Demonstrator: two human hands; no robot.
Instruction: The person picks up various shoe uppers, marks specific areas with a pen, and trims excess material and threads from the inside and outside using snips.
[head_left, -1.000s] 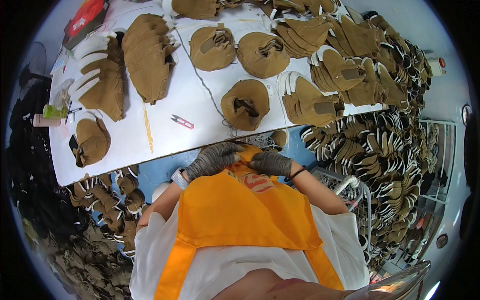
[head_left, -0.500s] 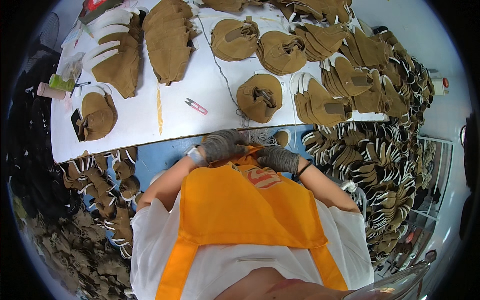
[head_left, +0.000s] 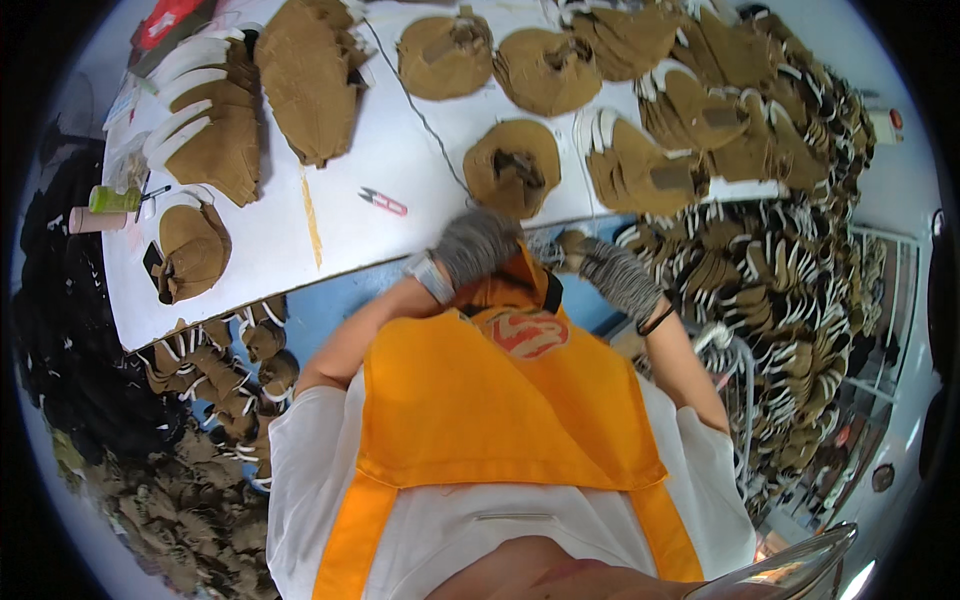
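Observation:
My left hand (head_left: 478, 248), in a striped grey glove and smeared by motion, is at the table's near edge. It is closed on a raised fold of the orange apron (head_left: 500, 400), with a dark gap showing beneath. Just beyond it on the table sits a bundle of brown shoe uppers (head_left: 512, 185). My right hand (head_left: 622, 282), gloved alike, is off to the right, below the table edge. Its fingertips reach a small brown piece (head_left: 572, 250); whether they grip it is hidden. Pink-handled thread snips (head_left: 384, 202) lie on the white table (head_left: 400, 145).
Stacks of brown uppers with white edges (head_left: 215, 150) line the table's far side. More uppers (head_left: 780, 330) are heaped at the right, beside a white rack (head_left: 885, 260). Others hang below the table at left (head_left: 215, 380). A green roll (head_left: 113, 199) stands at the left edge.
My hands have come apart: the right has moved away from the apron toward the small brown piece, while the left has lifted the apron fold. The whole view has tilted slightly.

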